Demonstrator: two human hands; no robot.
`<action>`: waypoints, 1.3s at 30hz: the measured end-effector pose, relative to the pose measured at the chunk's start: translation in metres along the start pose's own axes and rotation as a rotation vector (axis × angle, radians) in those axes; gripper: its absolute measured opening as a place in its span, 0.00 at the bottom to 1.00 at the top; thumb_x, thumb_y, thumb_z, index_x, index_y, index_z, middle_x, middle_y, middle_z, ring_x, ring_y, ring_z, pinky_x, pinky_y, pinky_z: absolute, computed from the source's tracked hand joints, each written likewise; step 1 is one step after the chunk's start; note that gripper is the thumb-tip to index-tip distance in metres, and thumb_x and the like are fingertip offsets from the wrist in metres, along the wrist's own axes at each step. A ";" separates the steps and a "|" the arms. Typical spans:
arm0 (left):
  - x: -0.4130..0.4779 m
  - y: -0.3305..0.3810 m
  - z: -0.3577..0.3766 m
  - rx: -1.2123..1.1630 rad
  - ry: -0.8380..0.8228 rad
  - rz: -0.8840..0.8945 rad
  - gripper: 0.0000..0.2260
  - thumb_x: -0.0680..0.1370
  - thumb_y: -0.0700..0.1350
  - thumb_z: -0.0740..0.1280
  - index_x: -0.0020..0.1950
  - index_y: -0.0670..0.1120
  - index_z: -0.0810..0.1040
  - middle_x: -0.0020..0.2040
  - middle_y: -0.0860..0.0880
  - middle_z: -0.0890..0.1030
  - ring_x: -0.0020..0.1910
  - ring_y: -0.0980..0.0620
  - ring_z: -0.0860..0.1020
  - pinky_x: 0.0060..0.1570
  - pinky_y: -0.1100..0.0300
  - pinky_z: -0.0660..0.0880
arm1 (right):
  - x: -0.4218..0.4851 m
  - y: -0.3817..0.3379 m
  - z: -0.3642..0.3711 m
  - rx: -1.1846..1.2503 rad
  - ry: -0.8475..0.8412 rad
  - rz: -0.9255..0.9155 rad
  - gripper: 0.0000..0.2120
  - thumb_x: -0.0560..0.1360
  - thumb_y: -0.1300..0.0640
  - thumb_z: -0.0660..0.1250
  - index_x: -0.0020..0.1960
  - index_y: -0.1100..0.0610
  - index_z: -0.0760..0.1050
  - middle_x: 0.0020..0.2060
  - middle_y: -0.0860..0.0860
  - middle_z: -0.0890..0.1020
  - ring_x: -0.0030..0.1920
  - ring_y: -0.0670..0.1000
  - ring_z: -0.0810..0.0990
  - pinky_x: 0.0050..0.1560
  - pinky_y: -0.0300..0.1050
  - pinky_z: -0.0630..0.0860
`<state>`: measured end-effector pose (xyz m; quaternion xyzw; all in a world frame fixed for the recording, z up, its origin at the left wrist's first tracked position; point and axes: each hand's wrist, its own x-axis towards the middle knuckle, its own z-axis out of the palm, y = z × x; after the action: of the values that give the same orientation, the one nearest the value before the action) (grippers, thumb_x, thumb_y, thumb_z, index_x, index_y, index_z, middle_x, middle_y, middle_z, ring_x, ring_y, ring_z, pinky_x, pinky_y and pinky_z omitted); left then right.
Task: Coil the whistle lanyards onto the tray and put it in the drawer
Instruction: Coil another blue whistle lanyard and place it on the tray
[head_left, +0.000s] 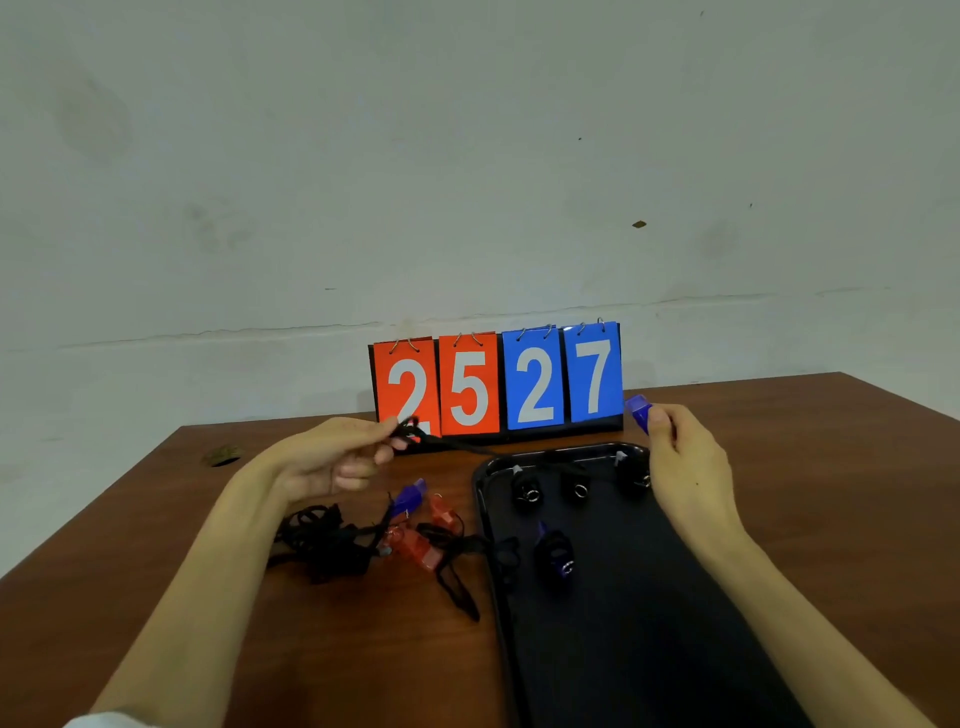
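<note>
Lanyard (456, 445) pinched in left hand (337, 460); right hand (688, 467) grips half-hidden blue whistle (638, 409); tray (649, 634) cropped.

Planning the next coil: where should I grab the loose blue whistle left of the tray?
Pinch the loose blue whistle by its plastic body, from above: it lies exposed at the far edge of the tangled lanyards, while its cord runs into them.

The tray (649, 649) lies on the table (363, 670), at the right. Loose whistles (363, 535) lie just left of it. Coiled whistles (527, 491) sit in its far end. The score board (498, 384) stands behind.
</note>
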<state>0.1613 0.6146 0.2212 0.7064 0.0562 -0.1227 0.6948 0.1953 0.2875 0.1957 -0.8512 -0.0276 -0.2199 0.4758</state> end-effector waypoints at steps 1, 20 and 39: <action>0.002 0.000 0.000 -0.008 0.045 -0.001 0.12 0.73 0.48 0.67 0.46 0.40 0.79 0.30 0.49 0.74 0.21 0.58 0.63 0.19 0.67 0.60 | 0.001 0.002 0.000 -0.004 0.002 0.010 0.16 0.81 0.51 0.50 0.60 0.57 0.71 0.49 0.53 0.78 0.46 0.50 0.75 0.34 0.42 0.67; 0.016 0.004 0.017 -0.720 0.358 0.152 0.14 0.80 0.47 0.59 0.34 0.47 0.67 0.26 0.50 0.75 0.40 0.52 0.75 0.47 0.54 0.73 | 0.004 0.011 -0.005 -0.098 0.039 0.048 0.14 0.82 0.52 0.50 0.57 0.57 0.71 0.44 0.52 0.75 0.43 0.51 0.74 0.41 0.47 0.71; 0.001 -0.004 -0.011 -0.715 0.430 -0.040 0.04 0.76 0.38 0.58 0.42 0.42 0.69 0.27 0.51 0.70 0.20 0.57 0.69 0.19 0.68 0.69 | 0.002 0.010 -0.010 -0.180 0.106 -0.029 0.15 0.81 0.50 0.52 0.60 0.56 0.71 0.45 0.51 0.77 0.40 0.49 0.75 0.35 0.42 0.66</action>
<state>0.1619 0.6254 0.2168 0.4289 0.2527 0.0413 0.8663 0.1960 0.2733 0.1928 -0.8772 0.0052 -0.2733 0.3948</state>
